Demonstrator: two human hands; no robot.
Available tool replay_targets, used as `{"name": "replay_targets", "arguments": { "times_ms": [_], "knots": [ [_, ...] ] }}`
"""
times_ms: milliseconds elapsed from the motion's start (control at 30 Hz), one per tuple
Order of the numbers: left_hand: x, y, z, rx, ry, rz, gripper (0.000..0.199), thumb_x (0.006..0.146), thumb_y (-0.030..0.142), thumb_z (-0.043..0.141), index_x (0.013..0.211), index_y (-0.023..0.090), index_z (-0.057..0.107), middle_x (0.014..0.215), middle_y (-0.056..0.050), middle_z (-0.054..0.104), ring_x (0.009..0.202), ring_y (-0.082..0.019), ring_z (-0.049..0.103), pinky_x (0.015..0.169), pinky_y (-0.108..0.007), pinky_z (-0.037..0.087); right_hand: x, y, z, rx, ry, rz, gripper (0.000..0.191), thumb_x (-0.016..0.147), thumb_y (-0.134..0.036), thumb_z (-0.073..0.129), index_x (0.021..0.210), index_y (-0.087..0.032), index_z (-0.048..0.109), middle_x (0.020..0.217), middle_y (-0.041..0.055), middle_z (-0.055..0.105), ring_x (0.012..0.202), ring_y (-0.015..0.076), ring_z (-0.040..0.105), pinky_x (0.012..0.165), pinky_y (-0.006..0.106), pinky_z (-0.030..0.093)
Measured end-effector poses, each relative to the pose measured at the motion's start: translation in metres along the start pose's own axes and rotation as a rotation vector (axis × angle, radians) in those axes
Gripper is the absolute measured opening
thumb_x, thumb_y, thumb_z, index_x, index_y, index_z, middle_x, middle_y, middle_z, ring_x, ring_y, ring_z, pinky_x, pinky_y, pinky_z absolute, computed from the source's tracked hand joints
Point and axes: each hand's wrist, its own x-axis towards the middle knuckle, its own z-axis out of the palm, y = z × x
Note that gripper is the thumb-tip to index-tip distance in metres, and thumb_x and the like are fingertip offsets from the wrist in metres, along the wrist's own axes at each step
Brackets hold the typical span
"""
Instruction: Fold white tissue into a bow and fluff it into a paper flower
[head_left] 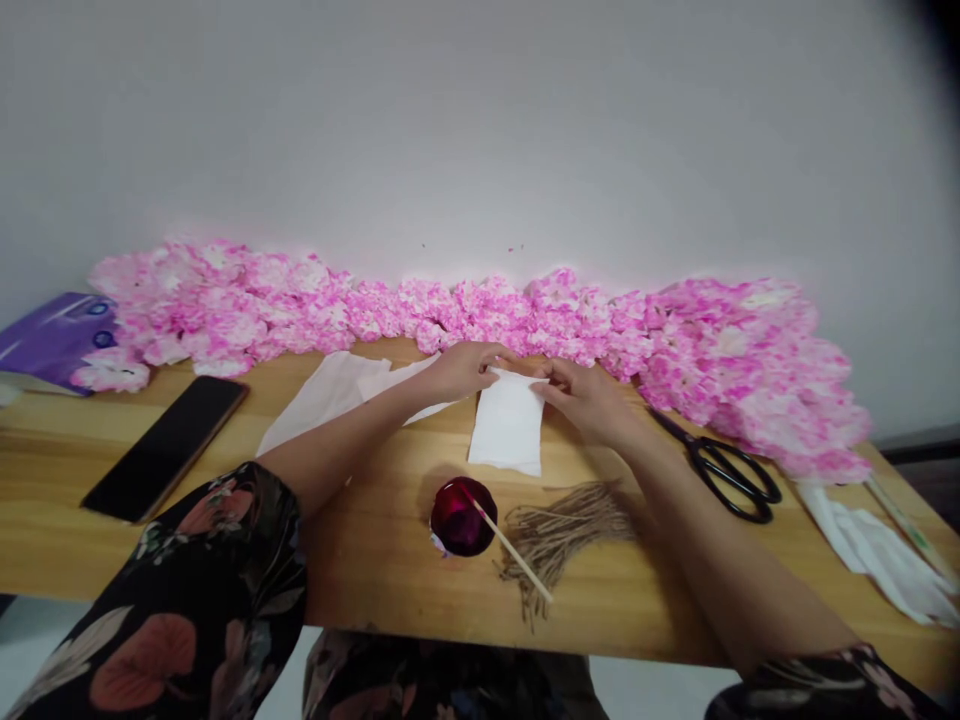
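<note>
A folded white tissue (507, 425) hangs or lies between my hands over the middle of the table. My left hand (469, 368) pinches its upper left corner. At the upper right corner, the thumb and fingers of my right hand (581, 395) are closed on the same tissue. Nearer to me stands a small cup of dark magenta liquid (459, 520), with a thin wooden stick (517, 555) leaning over its rim. Beside the cup lies a bundle of thin brown twisted strands (566, 530). More white tissue sheets (319, 395) lie partly under my left forearm.
Pink and white ruffled flowers (480, 315) line the back of the table (390, 590) against the wall. A black phone (165, 450) and a purple packet (60, 340) lie left. Black-handled scissors (727, 475), crumpled white tissue (885, 560) and a thin pale stick (911, 525) lie right.
</note>
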Motion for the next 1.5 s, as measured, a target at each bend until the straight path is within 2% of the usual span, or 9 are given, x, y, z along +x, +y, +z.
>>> {"name": "replay_targets", "arguments": {
  "times_ms": [167,367,767,933,1067,1167,1267,1400,1500],
  "knots": [
    [-0.009,0.0,0.003,-0.097,0.082,-0.019,0.032,0.079,0.015,0.053,0.108,0.019,0.067,0.069,0.0,0.063,0.057,-0.01,0.051,0.057,-0.023,0.038,0.0,0.013,0.009,0.373,0.102,0.093,0.021,0.077,-0.035,0.062,0.094,-0.022,0.06,0.078,-0.0001,0.067,0.069,0.0166,0.059,0.063,0.028,0.043],
    [-0.012,0.002,0.009,-0.198,0.157,-0.017,0.031,0.08,0.015,0.054,0.109,0.017,0.065,0.075,-0.001,0.062,0.06,-0.009,0.051,0.057,-0.022,0.04,-0.001,0.014,0.013,0.618,0.158,0.102,0.035,0.072,-0.035,0.07,0.103,-0.023,0.059,0.078,-0.0013,0.065,0.069,0.0159,0.06,0.066,0.03,0.047],
    [-0.013,0.003,0.008,-0.178,0.151,0.011,0.046,0.082,0.012,0.052,0.127,0.019,0.055,0.076,0.0,0.061,0.061,-0.009,0.051,0.056,-0.02,0.039,-0.008,0.011,0.01,0.584,0.055,0.107,0.048,0.074,-0.037,0.071,0.118,-0.022,0.06,0.082,0.0005,0.062,0.064,0.014,0.055,0.06,0.029,0.047],
    [-0.012,0.009,0.01,-0.134,0.216,0.056,0.045,0.08,0.012,0.054,0.124,0.019,0.056,0.088,-0.003,0.065,0.072,-0.01,0.057,0.065,-0.021,0.044,-0.009,0.015,0.011,0.464,0.157,0.118,0.025,0.079,-0.039,0.066,0.095,-0.02,0.067,0.062,-0.0038,0.055,0.052,0.011,0.048,0.051,0.024,0.037],
    [-0.015,0.028,0.004,-0.134,0.396,0.045,0.016,0.082,0.023,0.058,0.093,0.014,0.066,0.079,-0.002,0.065,0.068,-0.01,0.056,0.064,-0.021,0.044,-0.011,0.01,0.009,0.449,0.339,0.091,0.02,0.078,-0.039,0.066,0.077,-0.019,0.062,0.057,-0.0051,0.051,0.049,0.0103,0.045,0.048,0.024,0.034],
    [-0.018,0.044,0.002,-0.179,0.16,0.013,0.028,0.086,0.036,0.055,0.073,0.013,0.066,0.069,-0.003,0.066,0.065,-0.01,0.058,0.062,-0.021,0.045,-0.014,-0.003,0.005,0.369,0.426,0.054,0.017,0.078,-0.036,0.065,0.08,-0.019,0.064,0.06,-0.004,0.053,0.05,0.0103,0.045,0.048,0.024,0.035],
    [-0.017,0.054,0.006,-0.288,-0.045,-0.034,0.033,0.086,0.042,0.055,0.079,0.013,0.069,0.078,-0.006,0.07,0.07,-0.011,0.062,0.064,-0.022,0.047,-0.02,-0.017,0.004,0.257,0.482,-0.028,0.012,0.081,-0.03,0.062,0.084,-0.02,0.066,0.068,-0.0013,0.059,0.055,0.0114,0.049,0.051,0.025,0.039],
    [-0.012,0.061,0.014,-0.564,-0.008,-0.219,0.046,0.088,0.051,0.048,0.082,0.01,0.068,0.079,-0.01,0.069,0.064,-0.012,0.062,0.055,-0.022,0.047,-0.026,-0.026,0.005,0.086,0.481,-0.225,0.01,0.083,-0.021,0.058,0.088,-0.021,0.067,0.079,0.002,0.064,0.064,0.0138,0.056,0.057,0.026,0.044],
    [-0.012,0.061,0.016,-0.73,0.033,-0.306,0.035,0.084,0.043,0.057,0.073,0.01,0.063,0.071,-0.008,0.068,0.061,-0.012,0.063,0.055,-0.023,0.046,-0.028,-0.028,0.005,-0.002,0.425,-0.329,0.013,0.084,-0.018,0.056,0.091,-0.021,0.066,0.08,0.003,0.064,0.067,0.015,0.057,0.058,0.027,0.046]
  ]
}}
